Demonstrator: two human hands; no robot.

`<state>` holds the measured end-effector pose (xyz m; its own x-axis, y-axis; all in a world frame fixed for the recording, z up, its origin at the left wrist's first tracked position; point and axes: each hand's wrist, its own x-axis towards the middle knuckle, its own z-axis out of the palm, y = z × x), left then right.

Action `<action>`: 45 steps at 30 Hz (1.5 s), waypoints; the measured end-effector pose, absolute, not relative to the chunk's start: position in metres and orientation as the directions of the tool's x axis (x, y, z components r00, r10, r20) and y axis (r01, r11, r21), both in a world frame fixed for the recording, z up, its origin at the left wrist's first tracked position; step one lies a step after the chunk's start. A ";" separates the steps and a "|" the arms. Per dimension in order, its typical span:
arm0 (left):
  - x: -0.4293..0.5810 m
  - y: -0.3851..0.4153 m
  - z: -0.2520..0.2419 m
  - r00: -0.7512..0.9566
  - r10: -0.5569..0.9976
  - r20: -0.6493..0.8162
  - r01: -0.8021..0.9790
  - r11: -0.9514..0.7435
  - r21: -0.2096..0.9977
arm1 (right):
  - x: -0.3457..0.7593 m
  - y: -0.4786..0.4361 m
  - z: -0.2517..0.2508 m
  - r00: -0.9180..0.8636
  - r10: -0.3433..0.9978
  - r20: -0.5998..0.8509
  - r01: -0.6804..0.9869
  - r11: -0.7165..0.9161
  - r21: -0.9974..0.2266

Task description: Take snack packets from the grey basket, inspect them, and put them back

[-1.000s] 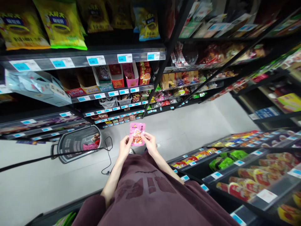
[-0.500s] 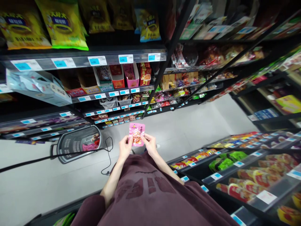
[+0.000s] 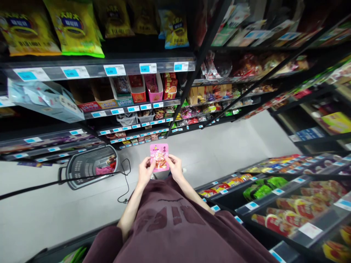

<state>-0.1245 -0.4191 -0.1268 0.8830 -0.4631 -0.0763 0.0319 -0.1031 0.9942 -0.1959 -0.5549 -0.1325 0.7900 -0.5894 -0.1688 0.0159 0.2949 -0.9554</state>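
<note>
I hold a small pink snack packet (image 3: 159,157) upright in front of my chest with both hands. My left hand (image 3: 145,171) pinches its left edge and my right hand (image 3: 174,168) pinches its right edge. The packet has a red picture in its middle and print along the top. Below my arms is my dark maroon sweatshirt (image 3: 175,226).
A grey shopping basket (image 3: 90,165) with a few red and pink items stands on the pale floor to the left, a black cable beside it. Dark shelves of snack packets run along the far side (image 3: 142,106) and along my right (image 3: 287,190).
The packet and both hands stay almost still; the view has shifted slightly.
</note>
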 end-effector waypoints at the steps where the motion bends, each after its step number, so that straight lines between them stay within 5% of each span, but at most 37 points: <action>1: -0.125 -0.419 -0.127 0.877 -0.474 -0.080 0.038 -0.098 0.994 | -0.196 -0.555 -0.133 0.787 -0.592 -0.173 0.011 0.294 -0.956; 15: -0.128 -0.417 -0.129 0.838 -0.539 -0.087 0.010 -0.145 0.989 | -0.197 -0.555 -0.134 0.721 -0.648 -0.248 0.006 0.363 -0.932; 27: -0.123 -0.417 -0.134 0.834 -0.549 -0.057 -0.020 -0.133 0.991 | -0.193 -0.554 -0.115 0.823 -0.538 -0.185 0.019 0.350 -0.937; 37: -0.126 -0.420 -0.126 0.829 -0.554 -0.076 -0.016 -0.160 0.987 | -0.192 -0.553 -0.127 0.775 -0.548 -0.314 0.030 0.528 -0.849; 45: -0.120 -0.417 -0.132 0.828 -0.549 -0.117 0.044 -0.143 0.989 | -0.194 -0.555 -0.131 0.777 -0.530 -0.340 -0.033 0.505 -0.862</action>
<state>-0.1198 -0.4170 -0.1319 0.8276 -0.5490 -0.1166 0.0443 -0.1433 0.9887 -0.1935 -0.5546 -0.1313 0.7766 -0.5301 -0.3403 -0.0329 0.5054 -0.8623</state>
